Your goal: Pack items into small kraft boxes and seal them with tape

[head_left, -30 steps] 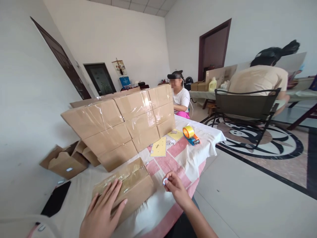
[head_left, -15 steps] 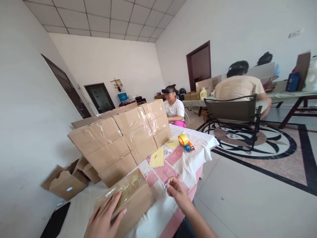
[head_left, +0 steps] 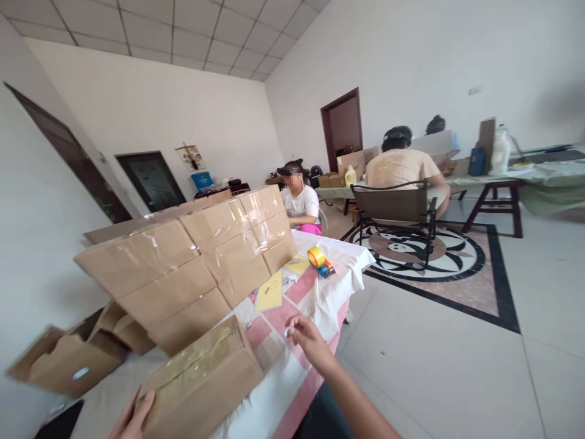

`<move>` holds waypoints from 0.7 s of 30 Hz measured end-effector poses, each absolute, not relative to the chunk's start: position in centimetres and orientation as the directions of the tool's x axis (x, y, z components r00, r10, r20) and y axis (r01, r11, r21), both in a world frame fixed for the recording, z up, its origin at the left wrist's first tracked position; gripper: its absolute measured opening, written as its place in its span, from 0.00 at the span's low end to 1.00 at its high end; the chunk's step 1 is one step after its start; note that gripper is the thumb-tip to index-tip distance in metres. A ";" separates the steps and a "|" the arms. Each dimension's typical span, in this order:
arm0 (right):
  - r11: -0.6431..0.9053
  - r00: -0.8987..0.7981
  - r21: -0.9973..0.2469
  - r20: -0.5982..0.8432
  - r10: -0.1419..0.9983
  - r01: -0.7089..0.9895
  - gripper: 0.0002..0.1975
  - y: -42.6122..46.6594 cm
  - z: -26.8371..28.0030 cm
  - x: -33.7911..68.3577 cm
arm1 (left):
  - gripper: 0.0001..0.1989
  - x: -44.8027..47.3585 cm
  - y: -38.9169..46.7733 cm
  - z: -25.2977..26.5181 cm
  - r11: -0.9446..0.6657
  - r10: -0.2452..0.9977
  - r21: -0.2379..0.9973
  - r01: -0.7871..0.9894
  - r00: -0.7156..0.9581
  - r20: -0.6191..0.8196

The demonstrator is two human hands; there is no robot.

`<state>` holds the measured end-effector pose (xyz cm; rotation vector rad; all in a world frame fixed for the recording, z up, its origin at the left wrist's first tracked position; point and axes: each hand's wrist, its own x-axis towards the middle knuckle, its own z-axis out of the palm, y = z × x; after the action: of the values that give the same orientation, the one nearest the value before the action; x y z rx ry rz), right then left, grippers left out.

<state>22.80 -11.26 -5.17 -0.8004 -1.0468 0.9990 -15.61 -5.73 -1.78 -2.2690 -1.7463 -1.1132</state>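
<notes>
A taped cardboard box (head_left: pixel 205 390) lies near me on the table, clear tape along its top seam. At its near left end is my left hand (head_left: pixel 130 421), thumb and fingers closed against the box's edge; part of this hand is cut off by the frame. To the right of the box, above the cloth, my right hand (head_left: pixel 308 344) pinches a small white sticker-like piece (head_left: pixel 287 331). Beyond it lie yellow sheets (head_left: pixel 269 292) and a tape dispenser (head_left: pixel 326 268) with a yellow roll.
Stacked taped boxes (head_left: pixel 169 256) form a wall along the table's left side. Open cartons (head_left: pixel 68 360) stand at the far left. A pink and white cloth (head_left: pixel 292 396) covers the table. A co-worker (head_left: pixel 301 204) sits at the far end; others sit by another table.
My left hand has slid from the box's top to its near left end. My right hand still pinches the small white piece. The view has turned to the right.
</notes>
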 end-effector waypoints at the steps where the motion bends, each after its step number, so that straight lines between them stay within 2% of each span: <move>1: 0.365 0.151 -0.897 0.337 0.930 -0.249 0.26 -11.1 -4.8 22.9 | 0.31 -15.1 -6.4 -1.2 -0.296 0.849 0.465 0.835 0.007 0.528; 2: 0.381 0.130 -0.895 0.360 0.924 -0.230 0.26 -10.9 -4.4 23.0 | 0.31 -14.6 -7.0 -0.6 -0.234 0.878 0.562 0.794 -0.075 0.472; 3: 0.398 0.091 -0.895 0.387 0.918 -0.200 0.26 -10.6 -3.9 23.0 | 0.30 -14.1 -7.7 0.1 -0.130 0.923 0.807 0.577 -0.227 0.311; 4: 0.411 0.050 -0.895 0.409 0.911 -0.174 0.26 -10.1 -3.6 23.0 | 0.30 -13.6 -8.2 0.8 -0.051 0.947 0.939 0.341 -0.281 0.153; 5: 0.417 0.000 -0.895 0.422 0.907 -0.157 0.25 -9.5 -3.4 22.9 | 0.29 -13.1 -8.5 1.5 -0.004 0.956 0.989 0.149 -0.290 0.048; 7: 0.420 -0.080 -0.895 0.434 0.897 -0.147 0.23 -8.3 -3.3 22.3 | 0.27 -12.4 -8.8 2.6 0.051 0.946 0.997 -0.062 -0.317 -0.069; 13: 0.329 -0.202 -0.927 0.363 0.910 -0.182 0.18 -7.4 -5.3 19.3 | 0.27 -12.2 -8.8 3.3 0.110 0.910 0.987 -0.118 -0.387 -0.148; 21: 0.241 -0.226 -0.947 0.288 0.931 -0.212 0.16 -6.9 -6.4 16.4 | 0.27 -13.4 -8.7 2.0 0.047 0.940 0.994 -0.099 -0.331 -0.078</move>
<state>16.38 -6.95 -6.44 -0.7431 -1.3694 1.2628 -13.39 -8.71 1.96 -1.6737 -2.5895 -2.6486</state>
